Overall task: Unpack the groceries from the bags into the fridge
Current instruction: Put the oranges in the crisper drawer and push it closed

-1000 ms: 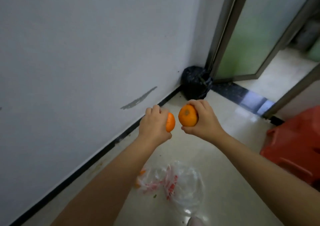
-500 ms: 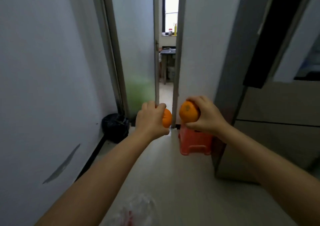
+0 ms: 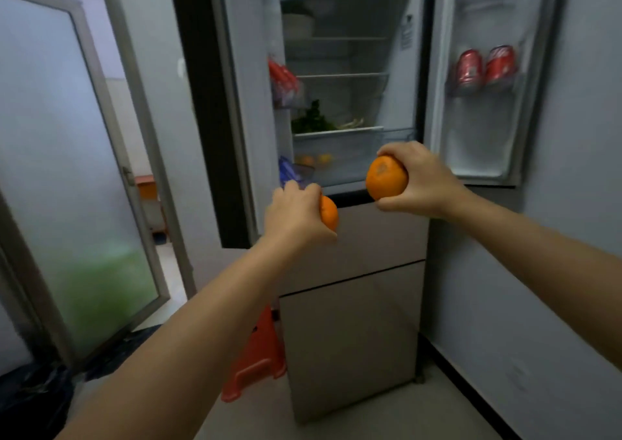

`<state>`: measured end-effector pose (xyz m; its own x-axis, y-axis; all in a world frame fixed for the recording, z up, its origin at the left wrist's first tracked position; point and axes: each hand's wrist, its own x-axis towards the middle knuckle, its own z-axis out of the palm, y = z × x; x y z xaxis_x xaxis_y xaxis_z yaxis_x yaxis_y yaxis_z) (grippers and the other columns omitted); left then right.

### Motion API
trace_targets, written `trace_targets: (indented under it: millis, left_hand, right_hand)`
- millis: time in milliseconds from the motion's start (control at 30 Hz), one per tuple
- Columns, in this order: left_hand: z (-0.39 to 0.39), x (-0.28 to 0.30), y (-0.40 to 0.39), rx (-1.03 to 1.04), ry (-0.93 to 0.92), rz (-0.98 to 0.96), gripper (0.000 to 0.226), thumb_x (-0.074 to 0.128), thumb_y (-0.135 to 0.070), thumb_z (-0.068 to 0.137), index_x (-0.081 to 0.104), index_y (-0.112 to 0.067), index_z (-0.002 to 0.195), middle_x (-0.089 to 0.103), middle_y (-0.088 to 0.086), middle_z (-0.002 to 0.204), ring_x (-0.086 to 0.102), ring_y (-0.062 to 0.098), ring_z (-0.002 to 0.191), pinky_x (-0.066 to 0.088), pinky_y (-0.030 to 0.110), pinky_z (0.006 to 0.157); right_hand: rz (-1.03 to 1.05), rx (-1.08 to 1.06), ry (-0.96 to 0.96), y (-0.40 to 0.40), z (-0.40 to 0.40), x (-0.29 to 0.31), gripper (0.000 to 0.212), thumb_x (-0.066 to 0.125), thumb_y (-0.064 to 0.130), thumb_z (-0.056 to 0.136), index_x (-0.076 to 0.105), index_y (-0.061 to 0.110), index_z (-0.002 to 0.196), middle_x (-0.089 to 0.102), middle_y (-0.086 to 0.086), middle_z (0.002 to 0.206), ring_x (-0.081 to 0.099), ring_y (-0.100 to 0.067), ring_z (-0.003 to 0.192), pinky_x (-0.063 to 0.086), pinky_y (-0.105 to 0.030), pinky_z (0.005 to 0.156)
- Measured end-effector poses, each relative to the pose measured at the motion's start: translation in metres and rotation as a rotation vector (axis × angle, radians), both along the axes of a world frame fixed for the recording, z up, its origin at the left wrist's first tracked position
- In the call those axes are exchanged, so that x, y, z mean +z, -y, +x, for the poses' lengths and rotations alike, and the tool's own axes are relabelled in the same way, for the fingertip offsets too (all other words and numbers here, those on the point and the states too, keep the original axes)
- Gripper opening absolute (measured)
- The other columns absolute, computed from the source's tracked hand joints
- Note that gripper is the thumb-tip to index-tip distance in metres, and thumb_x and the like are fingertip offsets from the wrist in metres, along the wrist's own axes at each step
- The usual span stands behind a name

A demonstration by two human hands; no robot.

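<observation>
Red cans (image 3: 484, 66) in door shelf, orange stool (image 3: 252, 359) beside fridge (image 3: 353, 338)

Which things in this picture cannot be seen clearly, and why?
- Round orange fruit in the left hand: in the head view only its right edge shows; the hand hides the rest.
- Small yellow and orange items in the frosted clear fridge drawer: blurred by its front.
- White sticker on the fridge's inner wall: print too small.
- Black bag on the floor: cut by the left edge.
</observation>
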<state>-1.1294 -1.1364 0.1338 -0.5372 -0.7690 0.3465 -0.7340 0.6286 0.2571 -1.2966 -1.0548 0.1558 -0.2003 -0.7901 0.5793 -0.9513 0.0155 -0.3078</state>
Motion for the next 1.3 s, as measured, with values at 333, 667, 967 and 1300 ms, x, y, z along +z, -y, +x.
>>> trace_targets:
  millis: [333, 667, 967, 1300]
  left_hand:
    - [-0.178, 0.046, 0.078, 0.097, -0.005, -0.025, 0.066, 0.073, -0.032, 0.075, 0.043, -0.018, 0.132, 0.04, 0.013, 0.134, 0.037, 0.033, 0.125, 0.04, 0.041, 0.098]
    - [-0.274, 0.107, 0.262, 0.119, -0.208, 0.046, 0.056, 0.071, -0.031, 0.078, 0.052, -0.01, 0.126, 0.053, 0.014, 0.127, 0.051, 0.029, 0.107, 0.047, 0.038, 0.089]
    - [-0.36, 0.137, 0.421, 0.163, -0.052, 0.289, 0.067, 0.076, -0.037, 0.071, 0.051, -0.013, 0.128, 0.049, 0.009, 0.116, 0.051, 0.027, 0.098, 0.047, 0.035, 0.079]
    - [-0.457, 0.083, 0.541, 0.146, 0.504, 0.239, 0.059, 0.072, -0.029, 0.08, 0.051, -0.011, 0.132, 0.055, 0.008, 0.133, 0.058, 0.022, 0.114, 0.047, 0.028, 0.077]
  right_hand:
    - [-0.001, -0.034, -0.005, 0.061, -0.179, 0.027, 0.071, 0.079, 0.023, 0.067, 0.044, 0.018, 0.128, 0.045, -0.011, 0.129, 0.048, -0.028, 0.114, 0.042, -0.035, 0.089]
    - [-0.037, -0.013, -0.097, 0.243, -0.289, 0.07, 0.065, 0.078, 0.03, 0.066, 0.048, 0.02, 0.122, 0.051, -0.009, 0.124, 0.051, -0.025, 0.109, 0.042, -0.032, 0.081]
    - [0.289, -0.147, -0.274, 0.413, -0.359, 0.107, 0.051, 0.073, 0.032, 0.068, 0.053, 0.014, 0.112, 0.057, -0.008, 0.107, 0.05, -0.022, 0.088, 0.043, -0.031, 0.069]
    - [1.086, 0.068, -0.535, 0.586, -0.411, 0.074, 0.059, 0.072, 0.027, 0.077, 0.043, 0.016, 0.128, 0.038, -0.001, 0.108, 0.053, -0.026, 0.105, 0.055, -0.039, 0.084]
